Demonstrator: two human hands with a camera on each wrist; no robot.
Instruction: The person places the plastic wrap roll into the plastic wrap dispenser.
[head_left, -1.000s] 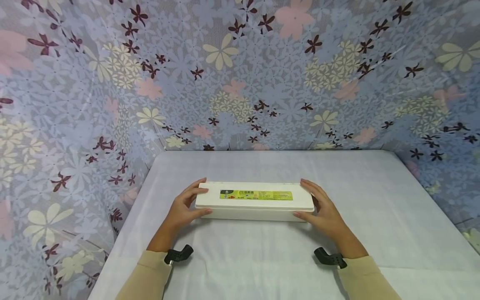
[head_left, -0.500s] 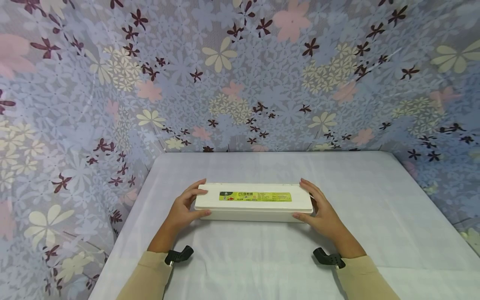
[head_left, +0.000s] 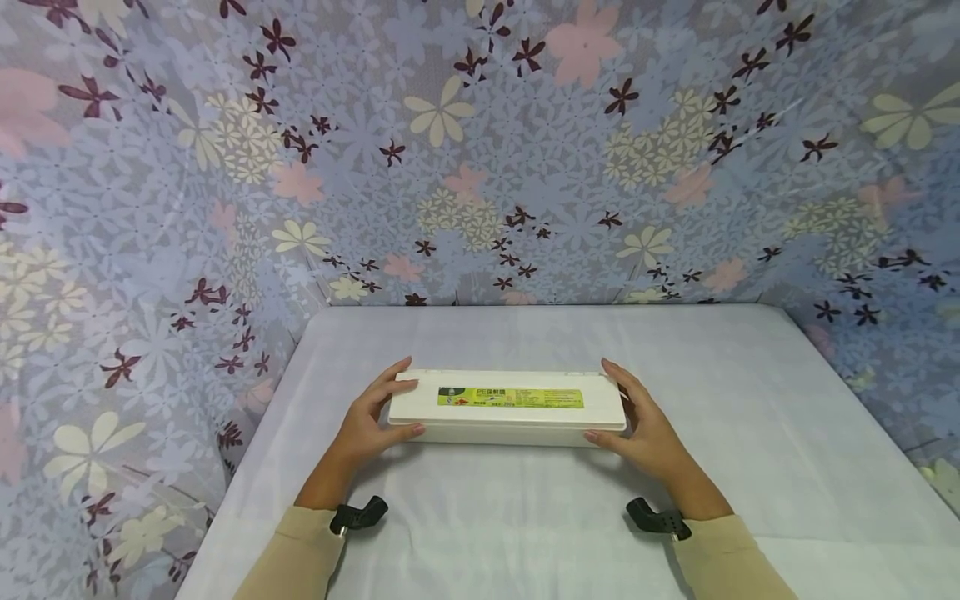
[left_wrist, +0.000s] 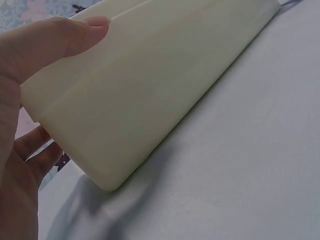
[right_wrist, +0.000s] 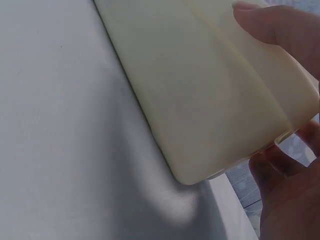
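Note:
A long white cling film box [head_left: 510, 435] lies crosswise on the white-covered table, its lid down and a yellow-green label [head_left: 510, 397] on top. At its left end my left hand [head_left: 372, 417] grips it, thumb on the front face and fingers over the end and back. My right hand [head_left: 639, 417] holds the right end the same way. In the left wrist view the left thumb [left_wrist: 80, 37] presses the front near the upper edge. The right thumb [right_wrist: 265, 22] does likewise in the right wrist view. The fingertips behind the box are partly hidden.
White cloth [head_left: 517, 525] covers the table around the box. Flowered fabric [head_left: 480, 167] hangs behind the table's back edge and along both sides. A black camera mount sits on the left wrist [head_left: 360, 514] and another on the right wrist [head_left: 658, 517].
Both hands keep their hold on the ends of the cling film box. The whole view has shifted very slightly, with the box a few pixels lower in the head view.

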